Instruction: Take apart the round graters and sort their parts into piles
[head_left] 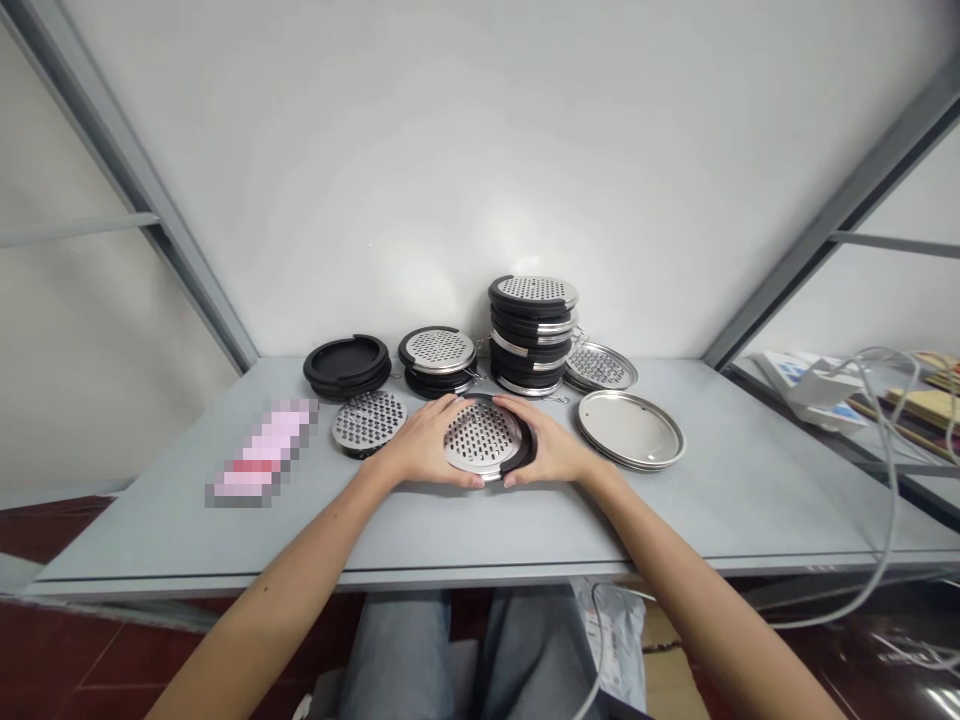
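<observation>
A round metal grater (482,437) with a black rim lies near the middle of the table. My left hand (431,445) curves around its left side, and my right hand (544,445) grips the black-rimmed right side, thumbs at the near edge. Left of my left hand rests a loose perforated grater disc (369,420). Farther back stand black round holders (346,360), a short stack of graters (439,352) and a taller stack of graters (531,340). Behind my right hand lies a metal-rimmed grater plate (601,367). To the right are stacked plain metal discs (631,428).
A pixelated pink item (262,455) lies at the left of the grey table (442,540). A white wall stands behind, with metal frame posts (832,200) at both sides. White cables (892,500) hang at the right, beside a shelf of boxes.
</observation>
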